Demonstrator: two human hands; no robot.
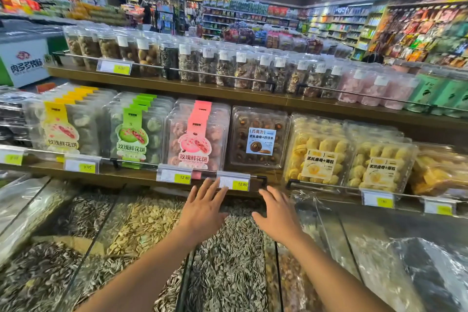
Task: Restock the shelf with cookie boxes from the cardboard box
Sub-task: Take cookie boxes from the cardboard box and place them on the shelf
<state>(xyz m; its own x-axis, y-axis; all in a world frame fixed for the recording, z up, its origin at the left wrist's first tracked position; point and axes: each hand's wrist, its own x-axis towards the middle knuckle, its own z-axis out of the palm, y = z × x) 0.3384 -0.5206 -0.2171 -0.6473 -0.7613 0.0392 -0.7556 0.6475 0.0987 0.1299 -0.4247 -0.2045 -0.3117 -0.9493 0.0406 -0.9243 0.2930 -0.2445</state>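
Observation:
A clear box of chocolate cookies (258,138) with a blue-and-white label stands upright on the middle shelf (141,176), between pink-labelled boxes (196,137) and yellow cookie boxes (317,154). My left hand (205,206) and my right hand (277,213) hover just below that shelf's front rail, fingers spread and straight, palms down, holding nothing. Both hands are apart from the chocolate box. No cardboard box is in view.
Bins of sunflower seeds (228,261) and other seeds under clear covers lie beneath my arms. Price tags (234,182) hang on the shelf rail. The upper shelf carries clear jars (187,63) of dried goods. Green-labelled (133,132) and yellow-labelled boxes (62,126) stand further left.

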